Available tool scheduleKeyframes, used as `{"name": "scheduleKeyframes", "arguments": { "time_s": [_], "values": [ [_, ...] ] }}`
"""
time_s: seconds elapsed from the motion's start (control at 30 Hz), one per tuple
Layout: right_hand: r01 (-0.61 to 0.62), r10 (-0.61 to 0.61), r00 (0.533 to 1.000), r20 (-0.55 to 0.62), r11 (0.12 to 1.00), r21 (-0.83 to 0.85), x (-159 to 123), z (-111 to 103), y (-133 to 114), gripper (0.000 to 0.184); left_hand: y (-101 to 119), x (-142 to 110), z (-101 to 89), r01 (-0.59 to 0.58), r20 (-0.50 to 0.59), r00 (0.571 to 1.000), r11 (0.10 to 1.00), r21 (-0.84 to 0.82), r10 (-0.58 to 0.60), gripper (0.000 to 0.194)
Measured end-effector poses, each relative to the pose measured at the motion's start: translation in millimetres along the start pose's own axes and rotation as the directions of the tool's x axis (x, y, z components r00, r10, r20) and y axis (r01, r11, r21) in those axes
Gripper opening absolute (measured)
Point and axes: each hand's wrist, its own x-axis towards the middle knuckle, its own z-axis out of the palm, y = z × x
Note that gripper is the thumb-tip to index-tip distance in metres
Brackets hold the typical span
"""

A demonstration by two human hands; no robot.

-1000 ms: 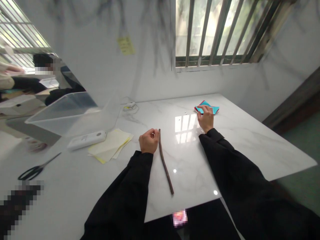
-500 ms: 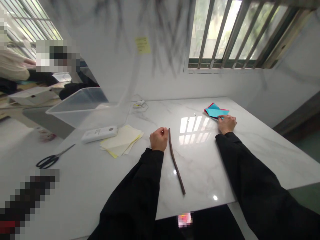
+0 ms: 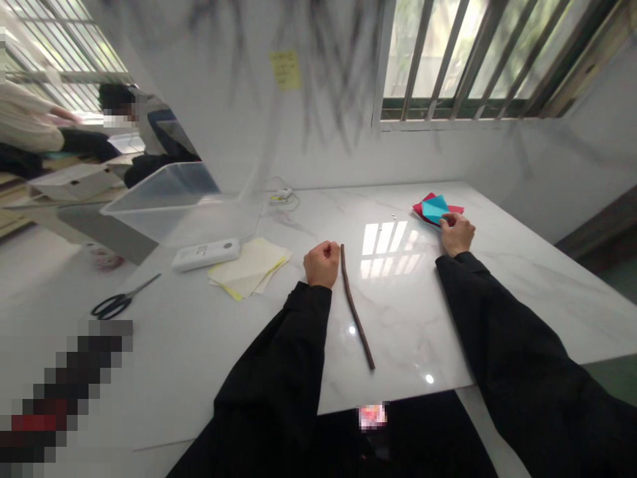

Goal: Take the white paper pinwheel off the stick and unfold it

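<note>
My left hand (image 3: pixel 322 264) is closed in a fist on the white marbled table, its palm side hidden, so I cannot see whether anything is inside. Just to its right lies a thin, slightly bent brown stick (image 3: pixel 354 307), apart from the fingers. Farther off, at the back right, my right hand (image 3: pixel 458 235) pinches the corner of a blue sheet of paper (image 3: pixel 434 208). Under that sheet is red paper (image 3: pixel 424 200), partly covered, with a pale edge showing below.
Left of my fist lie cream and yellow papers (image 3: pixel 249 265), a white oblong case (image 3: pixel 206 255) and black-handled scissors (image 3: pixel 117 305). A clear plastic bin (image 3: pixel 149 216) stands behind them. A small white device with a cable (image 3: pixel 284 194) is near the wall. Other people sit at the far left.
My right hand has shifted the blue paper's lie, and more red paper shows around it. My left fist stays beside the stick. The whole view has tilted slightly.
</note>
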Motion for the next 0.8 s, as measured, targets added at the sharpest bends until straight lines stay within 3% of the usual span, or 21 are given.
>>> {"name": "scheduleKeyframes", "arguments": {
  "time_s": [0.1, 0.57, 0.7, 0.8],
  "values": [
    [-0.021, 0.021, 1.0, 0.011, 0.999, -0.03, 0, 1, 3, 0.017, 0, 0, 0.4, -0.003, 0.009, 1.0, 1.0, -0.001, 0.003, 0.04],
    [-0.018, 0.039, 0.958, -0.284, 0.997, 0.075, -2, -9, -13, 0.014, 8, -2, -0.5, -0.013, 0.084, 0.996, 0.988, -0.154, 0.026, 0.042],
    [0.051, -0.021, 0.935, -0.353, 0.996, 0.077, -6, -20, -30, 0.013, 6, -3, 3.4, -0.032, 0.169, 0.983, 0.969, -0.244, 0.075, 0.041],
    [0.175, -0.132, 0.922, -0.363, 0.981, 0.088, -12, -24, -54, 0.019, 6, -3, 7.4, 0.031, 0.249, 0.966, 0.925, -0.379, 0.069, 0.036]
  ]
}}
